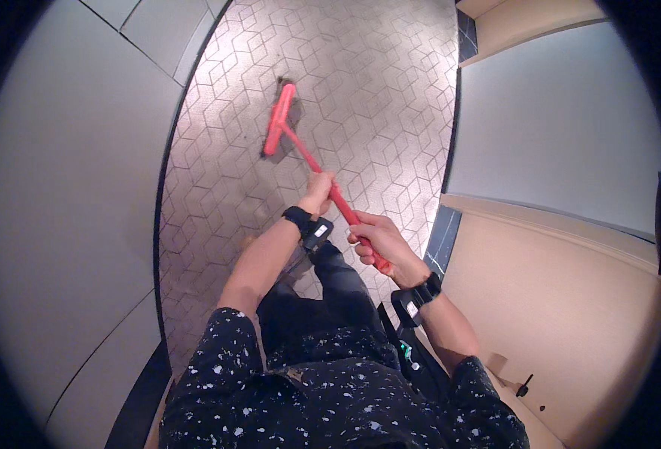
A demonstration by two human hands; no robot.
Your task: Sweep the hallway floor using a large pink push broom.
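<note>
Both my hands are closed around the handle [344, 206] of a red floor tool with a T-shaped head. Its wide red head [279, 120] is at or just above the patterned carpet, ahead and slightly left of me. A dark edge shows along the head; whether it is bristle or rubber I cannot tell. My left hand [321, 188] grips the shaft lower down, nearer the head. Up near the handle's end, my right hand [380, 241] wraps it with the thumb on top.
Patterned carpet [375, 112] runs ahead as a corridor floor. A pale panelled wall [83, 168] with a dark base strip borders the left. On the right are a light grey panel [555, 129], a dark marble-look base [443, 236] and a beige door or panel with a handle [525, 386].
</note>
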